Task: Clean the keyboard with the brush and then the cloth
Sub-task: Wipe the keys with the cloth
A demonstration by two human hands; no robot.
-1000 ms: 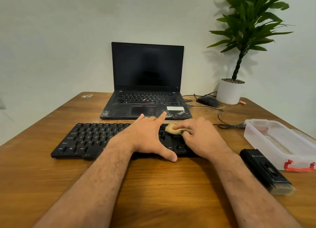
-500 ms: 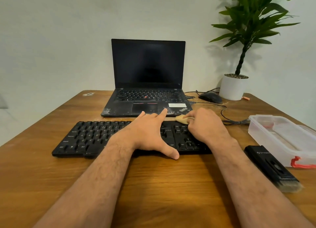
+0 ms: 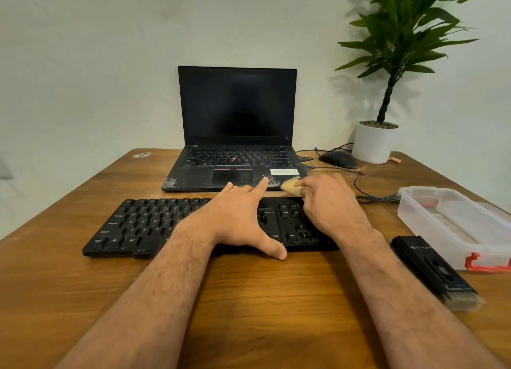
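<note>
My left hand [image 3: 237,219] lies flat on the black keyboard [image 3: 154,224] mid-counter [image 3: 249,299], fingers spread, thumb over the near edge. My right hand [image 3: 329,205] has its fingers bunched on the tan cloth [image 3: 291,189] at the keyboard's far right corner — just in front of the laptop [image 3: 237,136]. Brush [image 3: 434,272] lies right, beside the plastic box [image 3: 456,224].

Pale, plain wall [image 3: 83,64] behind | wooden counter [image 3: 262,299] in warm light | potted plant [image 3: 378,141] at its far right corner
</note>
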